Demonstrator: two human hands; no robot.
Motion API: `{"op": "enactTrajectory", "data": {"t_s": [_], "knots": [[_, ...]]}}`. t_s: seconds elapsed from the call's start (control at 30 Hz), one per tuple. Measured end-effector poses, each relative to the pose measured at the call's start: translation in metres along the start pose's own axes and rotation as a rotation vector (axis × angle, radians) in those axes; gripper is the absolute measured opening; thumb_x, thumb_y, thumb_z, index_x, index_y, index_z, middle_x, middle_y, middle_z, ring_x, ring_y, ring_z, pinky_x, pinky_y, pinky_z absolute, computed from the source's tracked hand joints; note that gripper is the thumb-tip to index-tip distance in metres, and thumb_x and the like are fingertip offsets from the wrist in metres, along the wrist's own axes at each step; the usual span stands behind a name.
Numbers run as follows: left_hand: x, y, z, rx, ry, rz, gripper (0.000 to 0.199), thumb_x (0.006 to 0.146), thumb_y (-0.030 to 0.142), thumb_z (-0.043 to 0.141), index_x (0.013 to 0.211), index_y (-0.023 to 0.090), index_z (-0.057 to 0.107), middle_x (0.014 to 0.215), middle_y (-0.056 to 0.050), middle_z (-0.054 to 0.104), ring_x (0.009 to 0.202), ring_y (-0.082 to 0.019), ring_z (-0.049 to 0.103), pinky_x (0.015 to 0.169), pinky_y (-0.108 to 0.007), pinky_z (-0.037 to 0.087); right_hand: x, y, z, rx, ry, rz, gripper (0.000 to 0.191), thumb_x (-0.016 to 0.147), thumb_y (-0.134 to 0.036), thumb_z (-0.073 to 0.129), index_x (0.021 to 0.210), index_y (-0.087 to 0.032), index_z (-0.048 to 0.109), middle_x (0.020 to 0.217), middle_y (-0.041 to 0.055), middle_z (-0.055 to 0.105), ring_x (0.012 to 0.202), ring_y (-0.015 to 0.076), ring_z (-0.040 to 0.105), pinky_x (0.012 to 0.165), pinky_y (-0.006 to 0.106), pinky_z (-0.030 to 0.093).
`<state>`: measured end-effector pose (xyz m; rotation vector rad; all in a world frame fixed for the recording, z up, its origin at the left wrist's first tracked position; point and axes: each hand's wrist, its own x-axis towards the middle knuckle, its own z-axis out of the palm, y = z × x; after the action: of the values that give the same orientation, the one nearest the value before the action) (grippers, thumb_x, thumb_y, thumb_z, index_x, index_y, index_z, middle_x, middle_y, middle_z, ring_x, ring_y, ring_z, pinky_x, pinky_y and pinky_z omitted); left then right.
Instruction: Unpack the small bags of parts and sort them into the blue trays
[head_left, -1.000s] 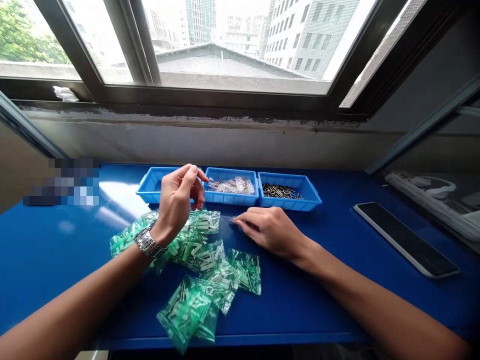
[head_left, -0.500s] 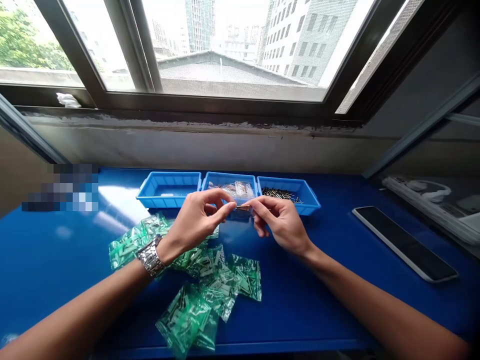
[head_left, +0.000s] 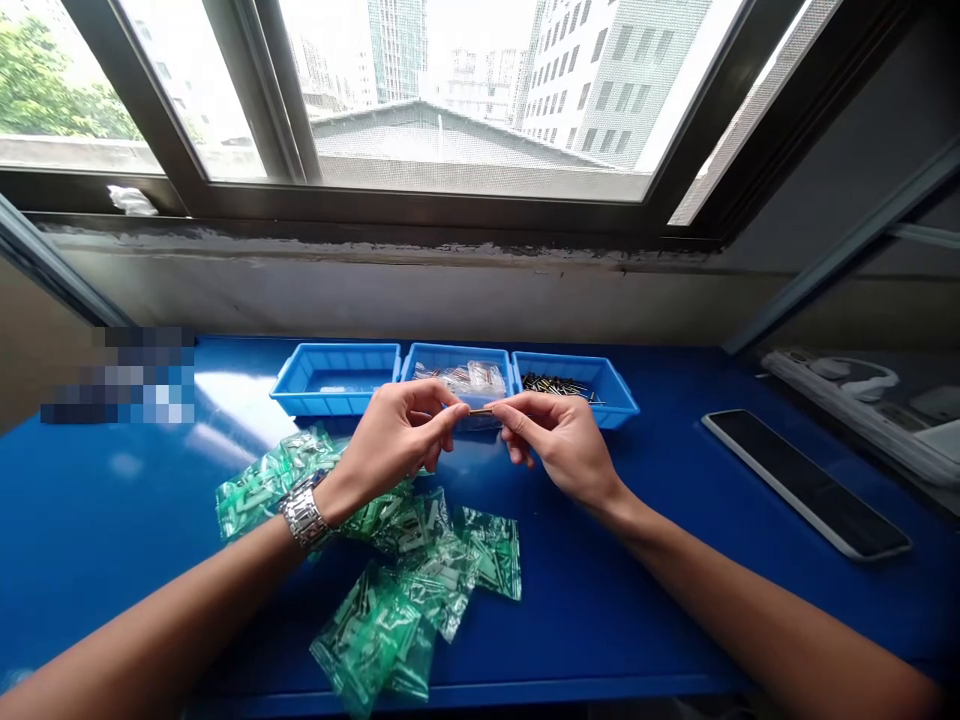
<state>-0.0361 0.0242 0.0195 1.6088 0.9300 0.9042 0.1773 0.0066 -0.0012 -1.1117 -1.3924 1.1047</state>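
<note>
Between my two hands is a thin metal pin (head_left: 481,411), lying roughly level. My left hand (head_left: 401,435) pinches its left end and wears a metal watch at the wrist. The right end is pinched by my right hand (head_left: 562,440). Just beyond the hands stand three blue bins: the left bin (head_left: 337,403) has a small clear piece inside, the middle bin (head_left: 422,355) holds clear bags of copper-coloured parts, and the right bin (head_left: 619,400) holds dark and brass pins. Green packets (head_left: 382,630) of small parts lie below and left of my hands, partly behind my left wrist.
A phone (head_left: 806,485) lies on the blue table (head_left: 637,620) at the right. Behind it are a clear case and a white cable (head_left: 870,385). A window and its sill rise behind the bins. Something pixelated is at the far left.
My hands have drawn slightly closer together, and the pin between them shows less of its length. The whole view has shifted very slightly.
</note>
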Motion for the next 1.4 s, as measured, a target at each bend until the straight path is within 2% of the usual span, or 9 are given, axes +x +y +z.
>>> {"op": "enactTrajectory", "data": {"t_s": [0.17, 0.23, 0.43, 0.67, 0.87, 0.97, 1.07, 1.2, 1.4], "knots": [[0.0, -0.002, 0.0, -0.031, 0.0, -0.001, 0.029, 0.095, 0.042, 0.075, 0.088, 0.015, 0.068, 0.069, -0.005, 0.074, 0.045, -0.012, 0.064, 0.034, -0.017, 0.044, -0.001, 0.0, 0.001, 0.024, 0.012, -0.007, 0.035, 0.086, -0.05, 0.083, 0.09, -0.015, 0.083, 0.059, 0.002, 0.071, 0.038, 0.011, 0.058, 0.035, 0.022, 0.041], [-0.001, -0.003, 0.001, -0.028, 0.016, 0.039, 0.025, 0.095, 0.039, 0.075, 0.091, 0.014, 0.07, 0.082, -0.008, 0.079, 0.052, -0.014, 0.071, 0.036, -0.017, 0.049, -0.002, 0.0, 0.002, 0.032, 0.02, -0.031, 0.033, 0.087, -0.047, 0.083, 0.096, -0.015, 0.084, 0.069, 0.0059, 0.077, 0.04, 0.0133, 0.064, 0.035, 0.023, 0.044], [-0.003, -0.006, 0.003, 0.067, 0.143, 0.252, 0.02, 0.098, 0.027, 0.071, 0.115, 0.017, 0.071, 0.123, -0.013, 0.077, 0.094, -0.024, 0.081, 0.056, -0.024, 0.067, -0.006, 0.0, 0.004, -0.036, 0.064, -0.171, 0.03, 0.094, -0.032, 0.076, 0.121, -0.02, 0.081, 0.109, 0.0117, 0.083, 0.082, 0.026, 0.083, 0.05, 0.027, 0.061], [-0.006, -0.009, 0.003, 0.165, 0.18, 0.33, 0.024, 0.099, 0.025, 0.069, 0.122, 0.019, 0.071, 0.128, -0.011, 0.077, 0.112, -0.027, 0.078, 0.067, -0.026, 0.071, -0.009, -0.001, 0.002, -0.127, 0.061, -0.252, 0.033, 0.096, -0.029, 0.074, 0.129, -0.025, 0.078, 0.131, 0.0079, 0.077, 0.092, 0.0254, 0.083, 0.074, 0.037, 0.07], [-0.005, -0.01, 0.003, 0.198, 0.19, 0.336, 0.019, 0.099, 0.024, 0.069, 0.117, 0.019, 0.074, 0.121, -0.01, 0.079, 0.1, -0.023, 0.08, 0.064, -0.024, 0.069, -0.008, 0.001, 0.0, -0.137, 0.06, -0.261, 0.031, 0.095, -0.029, 0.076, 0.125, -0.022, 0.08, 0.122, 0.009, 0.08, 0.088, 0.0251, 0.083, 0.075, 0.037, 0.07], [-0.003, -0.007, 0.003, 0.133, 0.15, 0.266, 0.013, 0.097, 0.029, 0.072, 0.1, 0.016, 0.075, 0.093, -0.008, 0.081, 0.079, -0.02, 0.08, 0.055, -0.022, 0.064, -0.007, -0.001, 0.0, -0.128, 0.055, -0.23, 0.02, 0.095, -0.034, 0.077, 0.102, -0.017, 0.084, 0.096, 0.0087, 0.084, 0.071, 0.0215, 0.081, 0.065, 0.032, 0.066], [-0.002, -0.003, 0.002, -0.013, 0.04, 0.087, 0.025, 0.095, 0.038, 0.075, 0.089, 0.014, 0.069, 0.069, -0.004, 0.075, 0.055, -0.016, 0.072, 0.043, -0.02, 0.055, -0.006, -0.004, 0.0, -0.103, -0.007, -0.133, 0.028, 0.097, -0.039, 0.073, 0.082, -0.016, 0.078, 0.067, 0.0032, 0.075, 0.052, 0.0153, 0.07, 0.052, 0.026, 0.058], [-0.001, -0.001, 0.0, -0.095, -0.011, -0.039, 0.034, 0.091, 0.044, 0.079, 0.082, 0.014, 0.065, 0.056, -0.001, 0.068, 0.044, -0.013, 0.063, 0.039, -0.018, 0.048, -0.006, -0.005, 0.0, -0.09, -0.063, -0.051, 0.033, 0.099, -0.041, 0.069, 0.079, -0.015, 0.074, 0.056, -0.0009, 0.065, 0.043, 0.0103, 0.057, 0.044, 0.022, 0.047], [0.0, -0.002, -0.002, -0.109, -0.003, -0.053, 0.036, 0.09, 0.046, 0.079, 0.082, 0.013, 0.066, 0.051, 0.0, 0.065, 0.038, -0.01, 0.055, 0.036, -0.016, 0.042, -0.006, -0.005, 0.0, -0.111, -0.055, -0.057, 0.032, 0.099, -0.04, 0.07, 0.081, -0.015, 0.077, 0.051, -0.0028, 0.06, 0.04, 0.0078, 0.05, 0.041, 0.02, 0.041]]}}
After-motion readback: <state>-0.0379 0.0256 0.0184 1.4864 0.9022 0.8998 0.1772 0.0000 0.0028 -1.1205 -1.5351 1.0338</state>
